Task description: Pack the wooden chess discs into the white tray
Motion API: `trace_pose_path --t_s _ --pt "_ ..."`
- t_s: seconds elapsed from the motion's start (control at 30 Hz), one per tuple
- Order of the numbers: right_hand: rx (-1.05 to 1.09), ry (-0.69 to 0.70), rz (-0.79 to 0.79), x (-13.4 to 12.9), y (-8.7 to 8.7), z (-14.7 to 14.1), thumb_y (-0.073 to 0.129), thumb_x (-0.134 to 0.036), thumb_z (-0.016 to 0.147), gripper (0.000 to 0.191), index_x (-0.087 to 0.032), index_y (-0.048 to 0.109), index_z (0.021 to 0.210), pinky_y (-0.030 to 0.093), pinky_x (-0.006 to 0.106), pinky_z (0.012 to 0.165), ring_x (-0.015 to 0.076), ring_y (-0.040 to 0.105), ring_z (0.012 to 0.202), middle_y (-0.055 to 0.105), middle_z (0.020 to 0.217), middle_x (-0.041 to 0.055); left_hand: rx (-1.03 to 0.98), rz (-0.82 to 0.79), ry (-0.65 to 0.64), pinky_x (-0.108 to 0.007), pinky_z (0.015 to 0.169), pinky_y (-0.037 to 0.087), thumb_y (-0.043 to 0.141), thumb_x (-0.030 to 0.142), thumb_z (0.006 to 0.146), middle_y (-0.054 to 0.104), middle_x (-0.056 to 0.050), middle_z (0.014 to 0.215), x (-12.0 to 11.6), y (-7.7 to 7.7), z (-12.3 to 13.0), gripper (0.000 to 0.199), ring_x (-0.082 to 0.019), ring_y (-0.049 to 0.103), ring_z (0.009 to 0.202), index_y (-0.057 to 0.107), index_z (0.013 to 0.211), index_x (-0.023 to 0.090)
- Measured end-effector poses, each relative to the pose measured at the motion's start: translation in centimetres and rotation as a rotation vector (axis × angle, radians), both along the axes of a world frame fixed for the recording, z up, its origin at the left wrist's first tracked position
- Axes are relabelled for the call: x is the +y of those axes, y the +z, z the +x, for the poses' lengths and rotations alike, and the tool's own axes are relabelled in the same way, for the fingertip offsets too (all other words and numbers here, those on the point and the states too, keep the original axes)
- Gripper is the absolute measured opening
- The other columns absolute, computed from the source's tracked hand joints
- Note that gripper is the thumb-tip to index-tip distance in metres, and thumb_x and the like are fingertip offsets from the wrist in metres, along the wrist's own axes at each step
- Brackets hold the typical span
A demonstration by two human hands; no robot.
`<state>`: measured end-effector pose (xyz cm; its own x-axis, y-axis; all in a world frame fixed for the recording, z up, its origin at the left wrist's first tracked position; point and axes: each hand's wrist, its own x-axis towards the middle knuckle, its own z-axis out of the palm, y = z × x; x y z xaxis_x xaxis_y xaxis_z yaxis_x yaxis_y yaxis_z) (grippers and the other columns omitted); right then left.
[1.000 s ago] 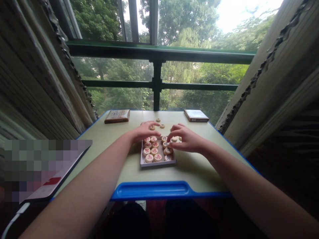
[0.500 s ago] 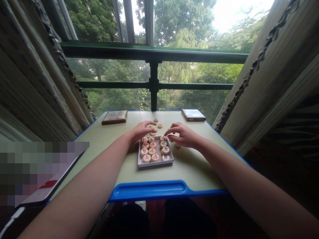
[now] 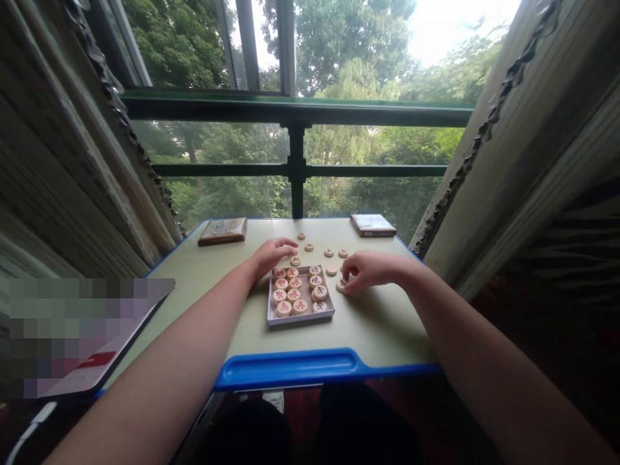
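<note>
A shallow white box (image 3: 301, 319) stands mid-table, holding round wooden Chinese chess pieces. Red-marked pieces (image 3: 293, 295) fill its left side in two columns, and dark-marked pieces (image 3: 318, 292) form a column on the right, with a gap between. My right hand (image 3: 368, 270) is just right of the box, its thumb and fingertips closed on a loose chess piece (image 3: 340, 285) at the table surface. Behind the box's left corner, my left hand (image 3: 272, 256) has its fingers stretched forward, apart, next to another chess piece (image 3: 295, 261). No piece shows in that hand.
Several loose pieces (image 3: 329, 252) lie behind and right of the box. A brown-edged flat box (image 3: 223, 231) sits at the back left, another flat box (image 3: 372, 225) at the back right. A blue tray edge (image 3: 293, 368) runs along the table's front. Curtains flank the window.
My right hand has moved from the box's back right corner rightward and nearer, onto a loose piece. At that corner, a piece now sits in the box. My left hand has drawn back slightly left.
</note>
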<state>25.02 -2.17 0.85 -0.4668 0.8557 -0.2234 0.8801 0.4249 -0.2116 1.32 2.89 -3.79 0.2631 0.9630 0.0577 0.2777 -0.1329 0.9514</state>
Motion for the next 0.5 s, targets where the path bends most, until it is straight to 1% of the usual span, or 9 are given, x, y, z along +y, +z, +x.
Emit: trace_pose_path --t_s 0.1,0.27,0.4,0.5 --pt "0.003 0.017 -0.009 -0.32 0.32 -0.03 0.065 -0.046 0.06 0.031 -0.02 0.068 0.076 0.032 0.023 0.047 0.0134 0.051 0.057 0.062 0.071 0.0028 -0.002 0.006 0.002 -0.036 0.092 0.036 0.062 0.038 0.053 0.064 -0.008 0.104 0.21 -0.18 -0.13 0.037 -0.026 0.052 0.105 0.065 0.084 0.017" --pt "0.037 0.086 0.051 -0.55 0.68 0.06 0.066 -0.032 0.061 0.032 -0.021 0.066 0.09 0.033 0.021 0.047 0.0108 0.048 0.056 0.059 0.074 0.0014 -0.01 0.005 0.009 -0.036 0.091 0.037 0.064 0.038 0.052 0.065 -0.007 0.102 0.41 -0.46 -0.33 0.036 -0.026 0.053 0.103 0.066 0.083 0.018" --pt "0.047 0.097 0.022 -0.58 0.76 0.06 0.065 -0.028 0.061 0.027 -0.021 0.067 0.087 0.032 0.02 0.047 0.0099 0.046 0.055 0.057 0.072 0.001 -0.016 0.007 0.016 -0.037 0.093 0.035 0.064 0.037 0.052 0.065 -0.007 0.1 0.26 -0.42 -0.37 0.035 -0.027 0.053 0.103 0.066 0.081 0.018" --pt "0.114 0.099 0.051 -1.04 0.87 -0.39 0.063 -0.027 0.063 0.028 -0.019 0.067 0.089 0.032 0.021 0.048 0.0098 0.045 0.054 0.057 0.07 0.0005 -0.028 0.007 0.009 -0.037 0.093 0.035 0.064 0.035 0.053 0.065 -0.007 0.101 0.18 -0.37 -0.39 0.033 -0.027 0.053 0.103 0.065 0.081 0.018"
